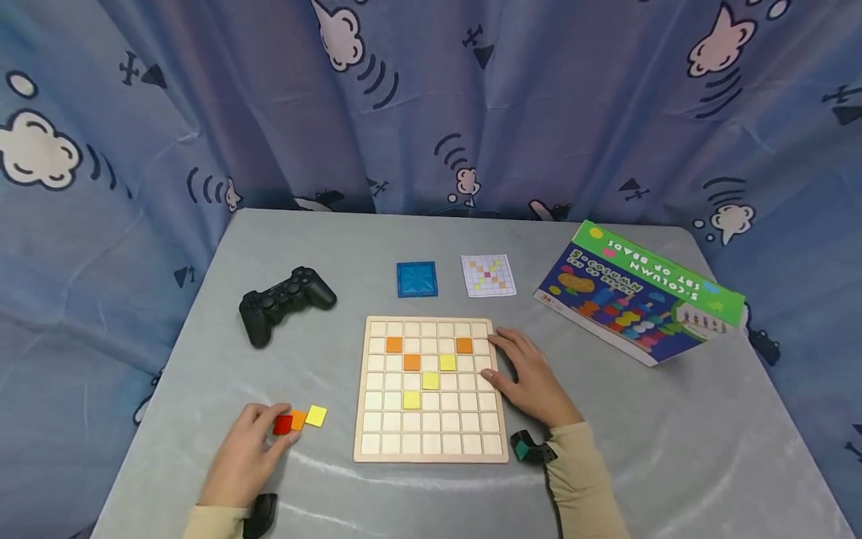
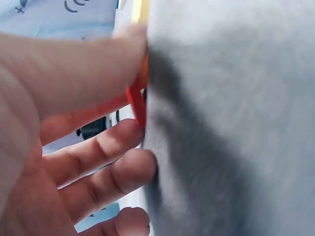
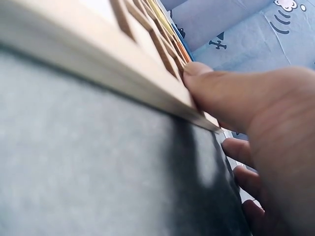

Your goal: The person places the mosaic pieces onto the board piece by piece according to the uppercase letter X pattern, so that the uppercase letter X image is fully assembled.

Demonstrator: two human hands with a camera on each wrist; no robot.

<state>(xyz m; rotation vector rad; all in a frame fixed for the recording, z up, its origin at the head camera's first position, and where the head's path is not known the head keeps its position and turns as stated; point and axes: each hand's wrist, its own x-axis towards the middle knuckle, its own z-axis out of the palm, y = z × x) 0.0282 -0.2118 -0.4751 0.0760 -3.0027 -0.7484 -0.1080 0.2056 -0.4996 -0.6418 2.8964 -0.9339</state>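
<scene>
My left hand (image 1: 244, 453) is low over the table, thumb and index finger pinching a red square tile (image 1: 283, 425). An orange tile (image 1: 298, 419) lies against it, and a yellow tile (image 1: 316, 416) sits just beyond. In the left wrist view the red tile (image 2: 138, 105) stands tilted beside the thumb, which hides part of the orange one. My right hand (image 1: 532, 382) rests at the right edge of a wooden grid board (image 1: 431, 458), its thumb (image 3: 202, 78) on the rim. Several orange and yellow tiles occupy cells in the board's upper half.
Behind the board lie a blue square packet (image 1: 417, 279) and a pattern card (image 1: 488, 275) with coloured squares. A black game controller (image 1: 286, 303) is at the back left. The boxed bead set (image 1: 640, 296) stands at the back right, before a blue curtain (image 1: 431, 105).
</scene>
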